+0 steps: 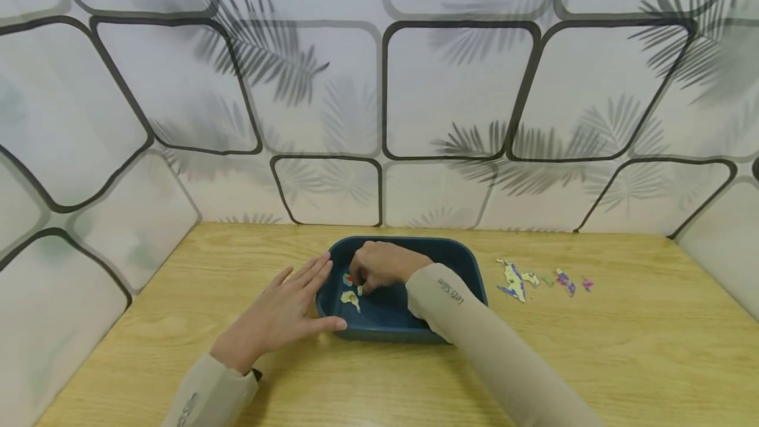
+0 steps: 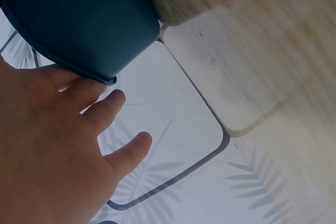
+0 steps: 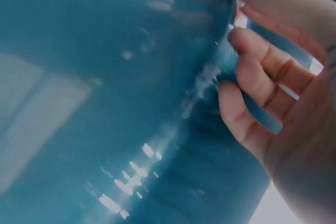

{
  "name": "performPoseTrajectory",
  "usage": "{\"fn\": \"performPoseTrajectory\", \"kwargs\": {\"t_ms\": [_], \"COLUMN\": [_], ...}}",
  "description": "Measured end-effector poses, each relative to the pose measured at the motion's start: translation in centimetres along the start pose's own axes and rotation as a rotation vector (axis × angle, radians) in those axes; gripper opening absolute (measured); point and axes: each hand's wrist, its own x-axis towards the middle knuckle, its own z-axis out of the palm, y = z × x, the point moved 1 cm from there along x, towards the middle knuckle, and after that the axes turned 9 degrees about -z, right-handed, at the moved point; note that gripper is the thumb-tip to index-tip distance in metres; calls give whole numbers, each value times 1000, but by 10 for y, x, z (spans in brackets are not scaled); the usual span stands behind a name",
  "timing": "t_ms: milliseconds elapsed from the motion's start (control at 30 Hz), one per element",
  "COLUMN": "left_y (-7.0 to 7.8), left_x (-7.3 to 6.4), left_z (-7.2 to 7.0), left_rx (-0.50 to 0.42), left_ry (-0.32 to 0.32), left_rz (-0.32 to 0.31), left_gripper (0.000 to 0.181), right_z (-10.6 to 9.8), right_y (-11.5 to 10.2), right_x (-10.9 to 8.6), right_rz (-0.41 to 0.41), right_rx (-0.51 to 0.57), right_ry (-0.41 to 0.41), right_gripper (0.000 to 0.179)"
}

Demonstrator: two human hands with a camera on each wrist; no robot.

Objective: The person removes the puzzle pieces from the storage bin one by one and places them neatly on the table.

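A dark blue plastic basin (image 1: 385,318) stands on the wooden table. My left hand (image 1: 275,318) lies against its left rim with fingers straight and spread, the thumb reaching to the front rim; in the left wrist view that hand (image 2: 58,135) touches the rim. Inside the basin, at its left end, my right hand (image 1: 382,265) reaches down with curled fingers. In the right wrist view, its thumb and forefinger pinch a small pale-and-red cut-out piece (image 3: 240,17), partly hidden. A pale yellow cut-out piece (image 1: 350,298) and a red-and-blue one (image 1: 347,279) lie beside the fingers.
Right of the basin, several flat cut-out pieces lie on the table (image 1: 640,335) in a row: a large yellow-and-blue one (image 1: 513,281), a blue-and-pink one (image 1: 566,282) and a small pink one (image 1: 588,284) among them. A patterned wall covering (image 1: 439,193) rises behind the table.
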Motion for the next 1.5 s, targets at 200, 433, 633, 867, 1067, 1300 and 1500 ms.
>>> {"fn": "performPoseTrajectory", "kwargs": {"t_ms": [200, 433, 633, 867, 1067, 1300, 1500], "left_y": [1, 2, 0, 0, 2, 2, 2], "left_x": [1, 0, -2, -2, 0, -1, 0], "left_z": [1, 0, 0, 0, 0, 0, 0], "left_rx": [7, 9, 25, 20, 16, 18, 16], "left_ry": [14, 22, 13, 36, 34, 27, 31], "left_rz": [12, 13, 5, 13, 8, 5, 2], "left_gripper": [96, 97, 98, 98, 97, 97, 98], "right_z": [-9, -22, -31, -42, -50, -58, -62], "right_y": [1, -1, 0, 6, 11, 22, 30], "right_x": [-10, -23, -34, -45, -57, -71, -84], "right_rz": [-11, -23, -16, -59, -23, 9, 19], "right_rx": [38, 72, 97, 58, 53, 2, -26], "right_ry": [22, 44, 82, 136, 143, 147, 152], "right_gripper": [8, 6, 7, 7, 8, 4, 4]}}
